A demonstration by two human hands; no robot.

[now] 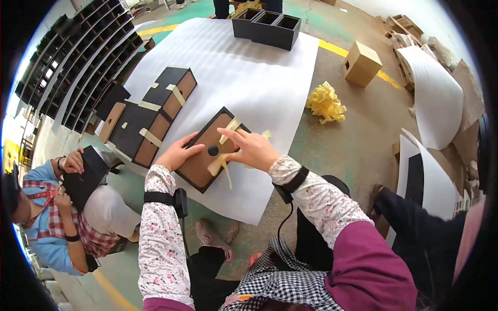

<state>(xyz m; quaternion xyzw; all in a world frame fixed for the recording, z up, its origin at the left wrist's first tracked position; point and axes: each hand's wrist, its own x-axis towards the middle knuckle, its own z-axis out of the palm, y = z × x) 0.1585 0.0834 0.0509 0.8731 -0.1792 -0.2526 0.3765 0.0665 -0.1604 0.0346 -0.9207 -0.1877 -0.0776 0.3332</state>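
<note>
A black box with a brown panel and a round black hole (213,151) lies tilted on the white foam sheet before me. My left hand (178,152) rests along the box's left edge with its fingers stretched out and apart. Over the right side of the panel is my right hand (254,149). Its thumb meets a loose, curled strip of pale yellow masking tape (216,166), whose thin tail hangs free. The forefinger reaches to another tape strip (231,130) across the box's upper right edge. The remaining fingers of that hand are mostly hidden.
Taped black-and-brown boxes (136,129) stand to the left, and open black boxes (267,27) at the far edge. A crumpled tape heap (326,102) and a plain wooden box (361,64) sit on the floor to the right. A seated person (54,217) handles a black piece at left.
</note>
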